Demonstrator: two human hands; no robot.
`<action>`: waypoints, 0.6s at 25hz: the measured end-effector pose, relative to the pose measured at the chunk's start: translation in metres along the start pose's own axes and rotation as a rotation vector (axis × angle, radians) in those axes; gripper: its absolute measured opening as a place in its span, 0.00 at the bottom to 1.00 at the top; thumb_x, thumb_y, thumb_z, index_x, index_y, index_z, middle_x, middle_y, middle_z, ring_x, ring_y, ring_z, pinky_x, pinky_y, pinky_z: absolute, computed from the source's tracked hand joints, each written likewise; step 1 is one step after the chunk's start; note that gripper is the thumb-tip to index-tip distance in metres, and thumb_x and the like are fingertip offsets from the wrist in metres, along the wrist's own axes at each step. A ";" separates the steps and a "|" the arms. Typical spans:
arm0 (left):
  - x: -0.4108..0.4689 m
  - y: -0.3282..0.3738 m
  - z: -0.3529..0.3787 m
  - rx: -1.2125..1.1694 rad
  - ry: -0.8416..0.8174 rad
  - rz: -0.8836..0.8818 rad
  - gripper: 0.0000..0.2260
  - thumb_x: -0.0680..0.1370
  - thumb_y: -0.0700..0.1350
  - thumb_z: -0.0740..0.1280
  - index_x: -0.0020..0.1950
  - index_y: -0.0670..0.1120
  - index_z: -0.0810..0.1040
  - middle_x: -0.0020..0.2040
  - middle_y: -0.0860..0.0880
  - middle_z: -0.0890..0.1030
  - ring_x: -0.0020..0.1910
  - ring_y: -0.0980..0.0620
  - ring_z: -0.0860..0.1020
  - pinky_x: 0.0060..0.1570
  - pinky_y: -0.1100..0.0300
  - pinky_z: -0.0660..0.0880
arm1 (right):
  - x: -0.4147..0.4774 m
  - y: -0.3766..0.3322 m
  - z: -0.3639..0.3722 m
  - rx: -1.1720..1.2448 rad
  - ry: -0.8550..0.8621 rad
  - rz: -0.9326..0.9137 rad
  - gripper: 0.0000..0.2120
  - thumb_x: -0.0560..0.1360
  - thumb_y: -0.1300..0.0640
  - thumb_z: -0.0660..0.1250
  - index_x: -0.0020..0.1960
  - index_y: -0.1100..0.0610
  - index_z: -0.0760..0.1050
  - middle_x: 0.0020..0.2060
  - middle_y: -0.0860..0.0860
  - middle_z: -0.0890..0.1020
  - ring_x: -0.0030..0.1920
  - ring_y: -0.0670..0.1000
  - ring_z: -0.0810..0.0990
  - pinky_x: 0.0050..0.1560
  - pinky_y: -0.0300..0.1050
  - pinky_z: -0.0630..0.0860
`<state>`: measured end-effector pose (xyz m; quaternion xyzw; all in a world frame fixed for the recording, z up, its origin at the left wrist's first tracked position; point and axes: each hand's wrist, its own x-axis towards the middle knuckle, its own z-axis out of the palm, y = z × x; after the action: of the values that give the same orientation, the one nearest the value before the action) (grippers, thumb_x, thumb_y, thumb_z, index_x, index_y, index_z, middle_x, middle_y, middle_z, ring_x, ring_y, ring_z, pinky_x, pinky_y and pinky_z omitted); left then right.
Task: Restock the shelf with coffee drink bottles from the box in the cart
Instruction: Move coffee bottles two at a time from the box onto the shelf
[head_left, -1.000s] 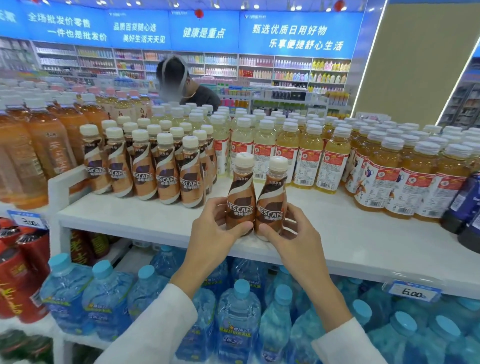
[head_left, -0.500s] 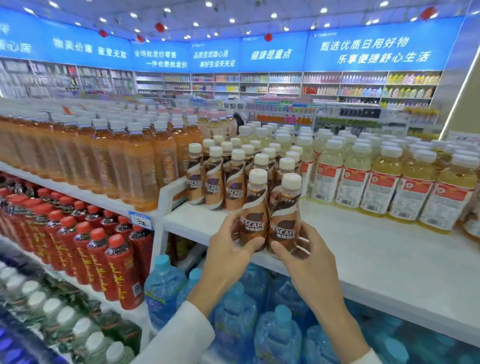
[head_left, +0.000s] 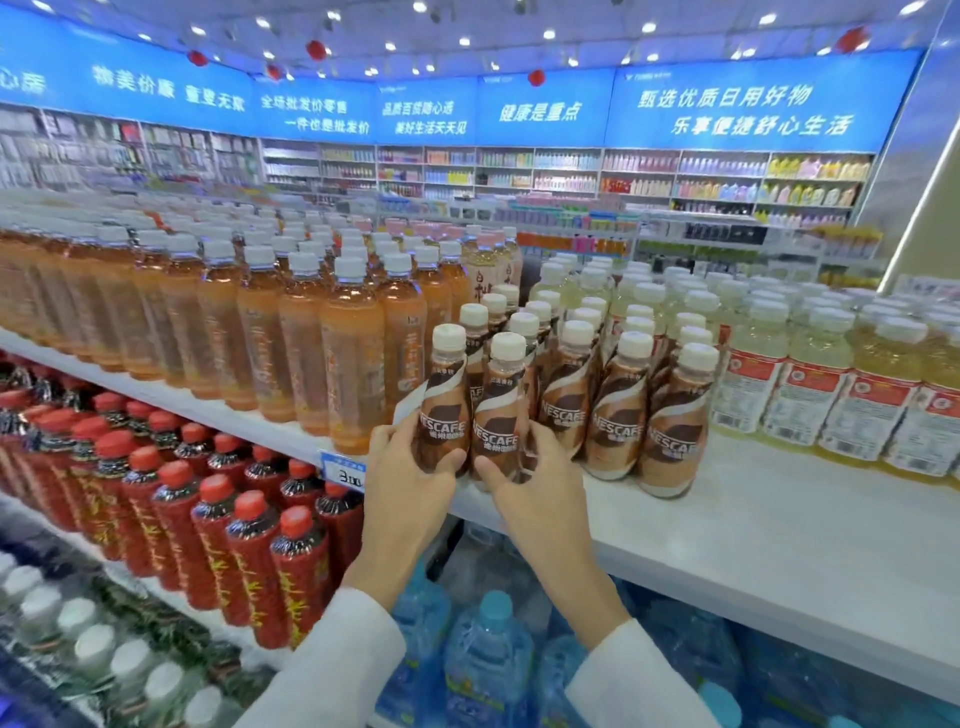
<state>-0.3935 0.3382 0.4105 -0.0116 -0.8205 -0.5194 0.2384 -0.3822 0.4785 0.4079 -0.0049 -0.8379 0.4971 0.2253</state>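
Observation:
Two brown Nescafe coffee bottles with cream caps stand side by side at the front left of the coffee group on the white shelf (head_left: 769, 519). My left hand (head_left: 410, 467) grips the left coffee bottle (head_left: 444, 410) low down. My right hand (head_left: 540, 478) grips the right coffee bottle (head_left: 501, 415) near its base. Several more coffee bottles (head_left: 618, 410) stand in rows just right of and behind the held pair. The box and the cart are out of view.
Tall orange tea bottles (head_left: 306, 343) fill the shelf to the left, pale yellow drink bottles (head_left: 810, 384) to the right. Red-capped bottles (head_left: 218, 509) and blue water bottles (head_left: 488, 660) sit on lower shelves. A price tag (head_left: 343, 470) hangs on the shelf edge.
Both hands carried the two coffee bottles leftward along the shelf to the front left of the coffee rows. The camera view swung left and closer.

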 end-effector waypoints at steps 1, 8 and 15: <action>0.001 0.000 0.001 0.012 0.026 0.017 0.21 0.75 0.46 0.75 0.67 0.53 0.75 0.52 0.54 0.72 0.51 0.57 0.74 0.53 0.62 0.68 | 0.001 0.000 0.004 -0.016 0.020 0.008 0.25 0.73 0.45 0.74 0.67 0.47 0.72 0.58 0.43 0.80 0.59 0.46 0.79 0.62 0.51 0.77; 0.001 -0.010 0.013 -0.024 0.149 0.075 0.21 0.74 0.46 0.76 0.65 0.49 0.77 0.58 0.52 0.79 0.56 0.51 0.79 0.58 0.51 0.77 | 0.004 -0.003 0.013 -0.096 0.106 0.022 0.31 0.74 0.44 0.73 0.73 0.51 0.68 0.64 0.47 0.74 0.65 0.48 0.73 0.67 0.47 0.73; 0.002 -0.012 0.021 -0.041 0.152 0.069 0.23 0.77 0.46 0.75 0.70 0.46 0.75 0.55 0.54 0.71 0.53 0.53 0.77 0.57 0.51 0.78 | 0.002 -0.004 0.012 -0.093 0.112 0.026 0.31 0.74 0.44 0.73 0.73 0.50 0.67 0.63 0.46 0.74 0.64 0.46 0.74 0.67 0.46 0.74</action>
<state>-0.4067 0.3503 0.3940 -0.0054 -0.7884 -0.5269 0.3175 -0.3883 0.4668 0.4069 -0.0539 -0.8459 0.4596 0.2652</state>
